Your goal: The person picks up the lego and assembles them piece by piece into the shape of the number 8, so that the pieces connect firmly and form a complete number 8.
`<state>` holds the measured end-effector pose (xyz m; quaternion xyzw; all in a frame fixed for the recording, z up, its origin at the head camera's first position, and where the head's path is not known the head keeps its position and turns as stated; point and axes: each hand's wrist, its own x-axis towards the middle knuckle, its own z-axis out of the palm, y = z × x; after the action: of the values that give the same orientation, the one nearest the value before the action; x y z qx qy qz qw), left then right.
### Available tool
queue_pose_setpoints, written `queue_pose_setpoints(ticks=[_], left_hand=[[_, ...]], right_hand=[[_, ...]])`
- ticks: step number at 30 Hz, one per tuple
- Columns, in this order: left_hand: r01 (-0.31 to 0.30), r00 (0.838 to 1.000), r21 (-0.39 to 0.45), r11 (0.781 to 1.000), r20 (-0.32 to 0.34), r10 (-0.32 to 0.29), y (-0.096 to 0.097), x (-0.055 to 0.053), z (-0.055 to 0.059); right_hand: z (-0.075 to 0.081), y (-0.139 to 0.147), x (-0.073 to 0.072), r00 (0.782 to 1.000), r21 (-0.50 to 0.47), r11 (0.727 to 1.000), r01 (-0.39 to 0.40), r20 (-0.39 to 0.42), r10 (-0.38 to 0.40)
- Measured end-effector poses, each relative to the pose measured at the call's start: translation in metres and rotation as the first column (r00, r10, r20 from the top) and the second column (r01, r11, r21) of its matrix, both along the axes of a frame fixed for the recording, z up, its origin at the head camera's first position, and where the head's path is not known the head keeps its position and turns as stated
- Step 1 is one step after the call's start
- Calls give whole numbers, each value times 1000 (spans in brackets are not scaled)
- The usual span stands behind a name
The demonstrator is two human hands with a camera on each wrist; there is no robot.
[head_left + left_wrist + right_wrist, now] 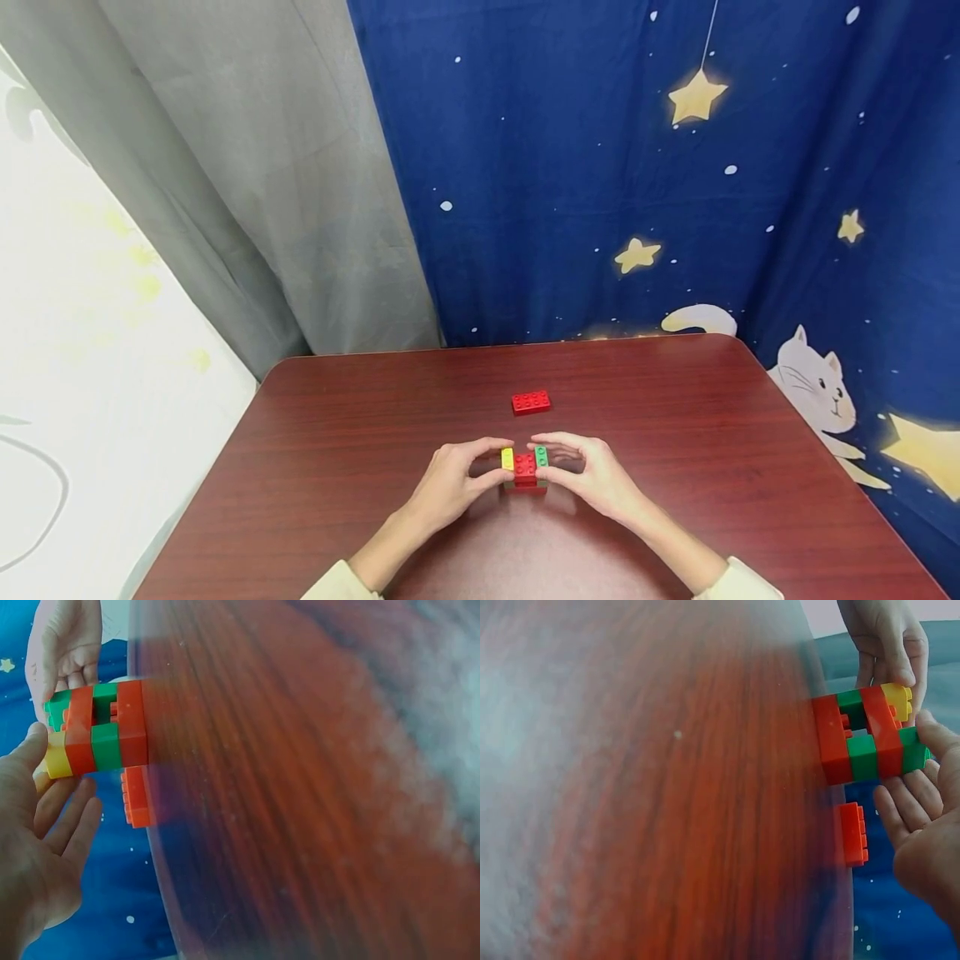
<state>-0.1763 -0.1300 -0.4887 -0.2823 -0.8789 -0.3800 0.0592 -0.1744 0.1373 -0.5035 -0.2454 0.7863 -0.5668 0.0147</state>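
A small stack of toy building bricks stands on the table in front of me. At its base lies a red brick [133, 727], with a green brick [106, 747] at each end and a gap between them. An upper red brick [525, 467] bridges these two. On top, a yellow brick [507, 459] sits at the left end and a green brick [542, 457] at the right end. My left hand [452, 477] pinches the yellow brick between thumb and fingers. Likewise, my right hand [597, 477] pinches the top green brick from the right side.
Beyond the stack, a loose red brick [531, 403] with two rows of studs lies on the dark red-brown table [360, 417]. Behind the table's far edge hang a grey curtain [300, 208] and a blue curtain [540, 208] printed with stars.
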Motion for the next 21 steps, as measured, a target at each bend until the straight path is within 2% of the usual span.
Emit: queue_pose_setpoints(ticks=[4, 12, 21], left_hand=[[-6, 1000, 21, 1000, -3, 6, 0, 0, -1], [21, 999, 103, 994, 47, -26, 2, -1, -4], [38, 999, 130, 991, 31, -42, 0, -1, -5]], right_hand=[[-1, 0, 0, 1000, -16, 1000, 3, 6, -2], [-1, -1, 1, 1000, -24, 1000, 3, 4, -3], [0, -2, 0, 1000, -4, 1000, -1, -20, 1]])
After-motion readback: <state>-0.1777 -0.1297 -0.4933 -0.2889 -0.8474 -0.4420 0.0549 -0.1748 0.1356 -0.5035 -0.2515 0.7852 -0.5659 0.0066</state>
